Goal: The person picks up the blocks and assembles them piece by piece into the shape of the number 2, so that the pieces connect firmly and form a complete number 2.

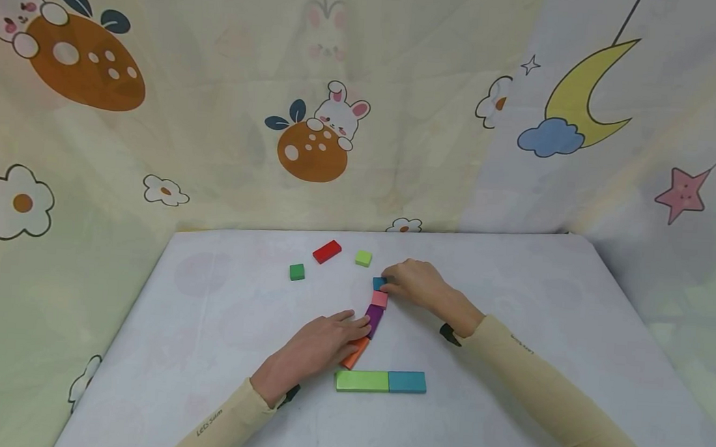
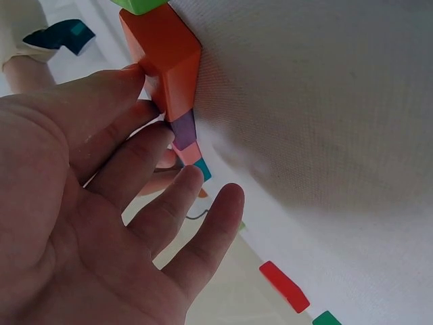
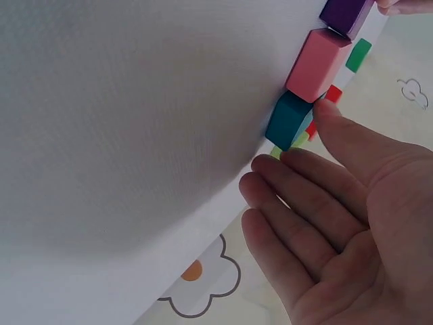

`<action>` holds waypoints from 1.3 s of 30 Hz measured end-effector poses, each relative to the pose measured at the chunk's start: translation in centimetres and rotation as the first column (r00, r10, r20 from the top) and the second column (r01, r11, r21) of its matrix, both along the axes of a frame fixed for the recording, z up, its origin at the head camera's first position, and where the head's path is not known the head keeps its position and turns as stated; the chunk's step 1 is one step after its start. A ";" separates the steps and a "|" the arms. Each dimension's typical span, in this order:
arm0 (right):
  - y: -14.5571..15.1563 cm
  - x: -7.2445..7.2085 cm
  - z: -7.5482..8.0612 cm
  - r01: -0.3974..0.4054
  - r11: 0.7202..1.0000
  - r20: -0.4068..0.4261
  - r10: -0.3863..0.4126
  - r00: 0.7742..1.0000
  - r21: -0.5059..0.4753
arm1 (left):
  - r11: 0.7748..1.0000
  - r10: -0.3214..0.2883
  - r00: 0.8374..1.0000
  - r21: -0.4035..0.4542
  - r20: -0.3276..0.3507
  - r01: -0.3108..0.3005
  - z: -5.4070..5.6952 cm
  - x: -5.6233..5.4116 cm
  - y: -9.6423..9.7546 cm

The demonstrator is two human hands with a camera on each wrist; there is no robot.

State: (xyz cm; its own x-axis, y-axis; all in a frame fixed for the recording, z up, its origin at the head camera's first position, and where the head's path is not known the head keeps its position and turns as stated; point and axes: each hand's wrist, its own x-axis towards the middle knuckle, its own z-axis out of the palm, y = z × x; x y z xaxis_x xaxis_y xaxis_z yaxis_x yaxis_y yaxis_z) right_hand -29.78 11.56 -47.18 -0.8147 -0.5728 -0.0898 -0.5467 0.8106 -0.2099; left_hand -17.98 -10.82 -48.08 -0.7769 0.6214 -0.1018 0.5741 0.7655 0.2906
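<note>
A line of wooden blocks runs up the middle of the table in the head view: an orange block [image 1: 357, 355], a purple block [image 1: 375, 316], a pink block [image 1: 379, 299] and a small blue block [image 1: 378, 283]. My right hand [image 1: 418, 283] pinches the blue block at the far end, thumb on one face and forefinger by its end [image 3: 287, 122]. With fingers loosely extended, my left hand [image 1: 322, 344] rests against the orange and purple blocks. In the left wrist view its thumb touches the orange block's side [image 2: 172, 61], and the other fingers spread apart.
Across the near end lie a long light-green block [image 1: 362, 382] and a blue block [image 1: 407, 382], end to end. Toward the back sit a red block [image 1: 327, 252], a green cube [image 1: 296, 272] and a lime cube [image 1: 363, 258]. A printed cloth [image 1: 228, 140] hangs behind the white table [image 1: 515, 274].
</note>
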 end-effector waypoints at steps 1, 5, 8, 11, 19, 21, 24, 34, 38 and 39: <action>0.1 0.0 0.0 0.001 1.000 -0.005 -0.001 1.000 -0.006 | 1.000 0.000 1.000 -0.001 0.001 0.000 0.0 0.0 0.0; 0.5 -0.3 0.4 0.032 0.998 -0.013 -0.032 0.999 -0.053 | 1.000 -0.001 1.000 -0.007 0.004 0.001 -0.1 -0.2 0.1; 0.7 -0.6 0.7 0.056 0.995 0.006 -0.056 0.998 -0.085 | 1.000 0.002 1.000 -0.010 0.010 -0.001 -0.1 -0.2 0.1; 0.7 -0.8 0.9 0.064 0.994 0.021 -0.063 0.998 -0.091 | 1.000 0.003 1.000 -0.009 0.010 -0.003 -0.1 -0.2 0.0; 0.2 -1.7 1.0 0.069 0.992 0.034 -0.065 0.997 -0.106 | 1.000 0.002 1.000 -0.004 0.008 -0.002 -0.1 -0.2 0.0; 0.0 -1.9 1.0 0.062 0.992 0.026 -0.059 0.998 -0.110 | 1.000 0.002 1.000 -0.007 0.008 -0.002 -0.1 -0.2 0.0; -0.4 -2.2 1.2 0.056 0.993 0.020 -0.055 0.998 -0.107 | 1.000 0.004 1.000 -0.011 0.011 -0.004 0.0 -0.2 0.0; -1.8 -3.8 1.6 0.025 0.998 0.004 -0.025 1.000 -0.053 | 1.000 0.007 1.000 -0.013 0.025 -0.006 0.0 -0.2 0.0; -2.4 -4.8 2.1 -0.032 0.999 -0.001 0.032 1.000 0.013 | 1.000 0.014 0.999 -0.012 0.035 -0.014 0.0 -0.2 0.1; -2.6 -5.0 2.3 -0.047 0.998 0.000 0.047 0.999 0.034 | 1.000 0.015 0.999 -0.012 0.035 -0.014 0.0 -0.2 0.1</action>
State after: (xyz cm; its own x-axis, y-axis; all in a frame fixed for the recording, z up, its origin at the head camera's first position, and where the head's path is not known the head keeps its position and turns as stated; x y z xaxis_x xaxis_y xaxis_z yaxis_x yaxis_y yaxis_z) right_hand -34.82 8.97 -44.92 -0.7868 -0.6074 -0.1097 -0.5848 0.7904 -0.1824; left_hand -18.17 -10.77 -48.06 -0.7816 0.6088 -0.1358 0.5528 0.7769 0.3014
